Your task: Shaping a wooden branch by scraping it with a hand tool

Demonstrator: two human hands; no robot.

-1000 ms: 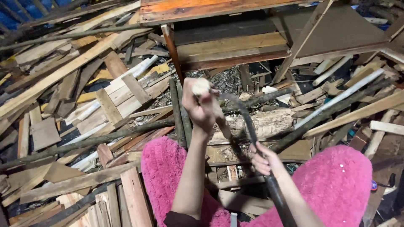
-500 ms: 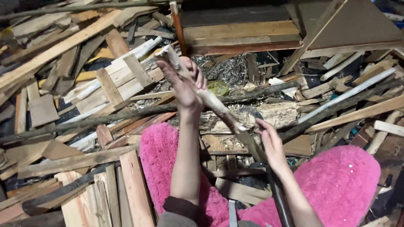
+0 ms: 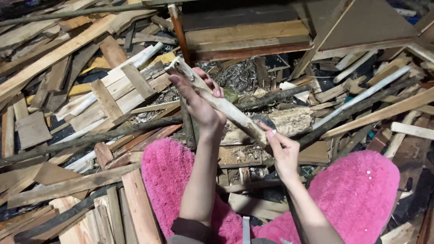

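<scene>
Two hands hold one pale stick (image 3: 217, 101) slanting above a heap of scrap wood (image 3: 68, 90): the left hand (image 3: 201, 106) is wrapped around its upper part, the right hand (image 3: 282, 151) pinches its lower end.

scrap planks (image 3: 54, 54) heaped all round; pale log (image 3: 289, 121) behind; pink fluffy fabric (image 3: 357, 194) on knees.

Stick (image 3: 226, 108): pale cream wood, grey-brown streaks. Fuzzy trousers (image 3: 357, 194): bright pink, plain. Sleeve cuff (image 3: 190, 228): dull brown-grey. Scrap boards (image 3: 68, 185): tan and light brown, some yellowish, some reddish. Crate planks (image 3: 246, 36): honey-brown with orange-red edges. Log (image 3: 289, 121): whitish-grey bark. Long branch (image 3: 90, 138): dark grey-brown.
</scene>
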